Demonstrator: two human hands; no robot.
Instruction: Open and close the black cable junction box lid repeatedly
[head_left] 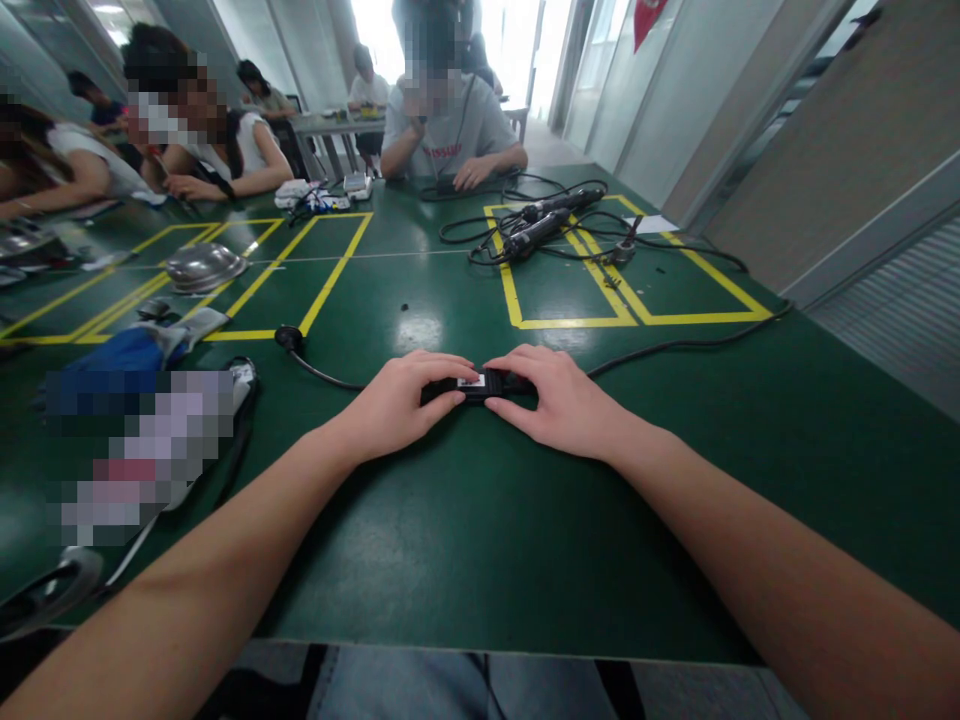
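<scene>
Black box (477, 382), small and white-labelled, lies flat on the green desk (465, 540) at 12 o'clock, straight ahead of the person. The left hand (397, 400) closes its grip over the box's 9 o'clock end, fingers curled on top. The right hand (559, 400) pinches the 3 o'clock end likewise, probably to pin it steady with the label up. Its cable (675, 345) trails toward 2 o'clock, and a plug (289, 338) lies at 10 o'clock.

The green counter (465, 560) bears yellow tape outlines (525, 322). Two black corded tools (544, 228) lie toward its far edge, a metal dish (204, 266) far left. People (450, 135) sit beyond.
</scene>
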